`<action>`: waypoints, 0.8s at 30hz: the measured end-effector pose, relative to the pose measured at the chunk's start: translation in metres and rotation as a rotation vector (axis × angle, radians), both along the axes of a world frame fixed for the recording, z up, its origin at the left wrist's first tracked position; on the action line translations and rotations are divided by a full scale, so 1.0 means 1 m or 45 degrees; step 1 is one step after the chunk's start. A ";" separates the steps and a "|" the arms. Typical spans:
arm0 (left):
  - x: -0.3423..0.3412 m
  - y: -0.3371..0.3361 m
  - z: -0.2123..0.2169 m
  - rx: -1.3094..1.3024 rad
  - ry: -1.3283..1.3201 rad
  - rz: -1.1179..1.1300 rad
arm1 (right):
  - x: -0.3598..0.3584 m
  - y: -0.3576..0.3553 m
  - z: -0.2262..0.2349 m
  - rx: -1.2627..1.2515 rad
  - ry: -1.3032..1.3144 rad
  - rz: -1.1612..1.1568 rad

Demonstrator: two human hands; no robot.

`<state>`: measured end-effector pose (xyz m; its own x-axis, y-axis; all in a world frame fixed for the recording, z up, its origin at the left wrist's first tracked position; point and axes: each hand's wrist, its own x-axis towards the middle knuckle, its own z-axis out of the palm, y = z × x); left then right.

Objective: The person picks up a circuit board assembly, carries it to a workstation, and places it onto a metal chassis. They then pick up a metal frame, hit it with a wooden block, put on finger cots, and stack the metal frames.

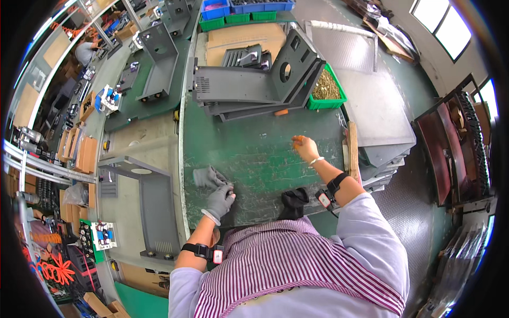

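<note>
My left hand, in a grey knit glove, is near the left edge of the green worktable. Its fingers are curled together at the edge of a loose grey glove, apparently gripping it. My right hand is bare, with orange coverings on its fingertips, and is over the table's right half. Its thumb and fingertips look slightly apart, with nothing visible between them. Beyond it, a small orange piece lies by stacked grey metal brackets. A black cloth item rests at the near edge.
A green bin of brass-coloured fasteners stands right of the brackets. Blue bins line the far end. A wooden block borders the right edge. Another bracket lies on the conveyor at left. A person works at far left.
</note>
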<state>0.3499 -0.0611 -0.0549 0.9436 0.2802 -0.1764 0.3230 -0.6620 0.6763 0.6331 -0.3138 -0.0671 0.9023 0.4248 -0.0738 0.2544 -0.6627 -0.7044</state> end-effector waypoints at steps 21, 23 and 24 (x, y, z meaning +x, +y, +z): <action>-0.010 -0.037 0.066 -0.023 -0.269 0.169 | 0.100 0.082 -0.047 -0.255 -0.360 0.020; -0.004 -0.037 0.072 -0.358 -0.363 0.191 | 0.075 0.089 -0.022 -0.090 -0.201 0.001; -0.001 -0.039 0.076 -0.602 -0.378 0.259 | 0.054 0.094 -0.005 0.108 -0.150 0.044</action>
<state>0.3493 -0.0998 0.0209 0.9072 0.4160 -0.0627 0.1635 -0.2113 0.9636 0.6867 -0.2196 -0.0724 0.8873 0.4559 0.0691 0.3602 -0.5916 -0.7213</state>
